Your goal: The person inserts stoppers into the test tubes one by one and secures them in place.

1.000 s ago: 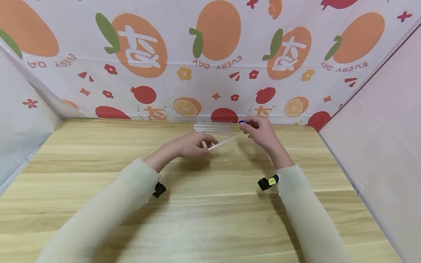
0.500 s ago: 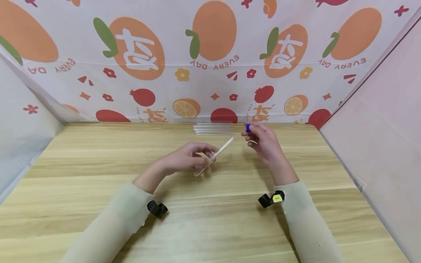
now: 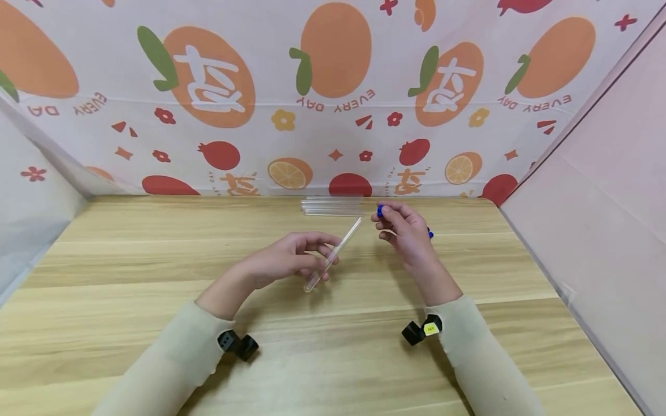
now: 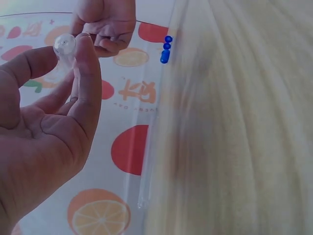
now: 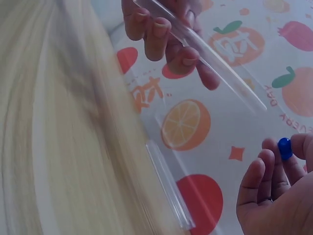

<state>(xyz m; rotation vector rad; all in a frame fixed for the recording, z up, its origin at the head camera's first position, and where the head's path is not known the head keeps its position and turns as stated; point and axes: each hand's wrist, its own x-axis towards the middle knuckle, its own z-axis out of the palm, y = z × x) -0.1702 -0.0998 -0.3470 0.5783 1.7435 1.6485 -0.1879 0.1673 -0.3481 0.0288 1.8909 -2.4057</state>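
In the head view my left hand [image 3: 291,257] holds a clear test tube [image 3: 347,236] between thumb and fingers, tilted with its rounded end toward me and its other end up and right. The left wrist view shows the rounded bottom [image 4: 65,45] of this tube at the fingertips. My right hand [image 3: 408,240] pinches a small blue stopper [image 3: 380,211] between thumb and index finger. In the right wrist view a gap separates this stopper [image 5: 285,149] from the near end of the tube [image 5: 225,68].
Several clear test tubes [image 3: 330,207] lie side by side at the back edge of the wooden table [image 3: 333,358]. More blue stoppers [image 4: 166,50] lie at the back, partly hidden behind my right hand in the head view. A fruit-print cloth [image 3: 333,133] rises behind.
My left hand has drawn the test tube back toward me from the other tubes and turned it steeper. My right hand has come slightly nearer me, keeping the blue stopper pinched.
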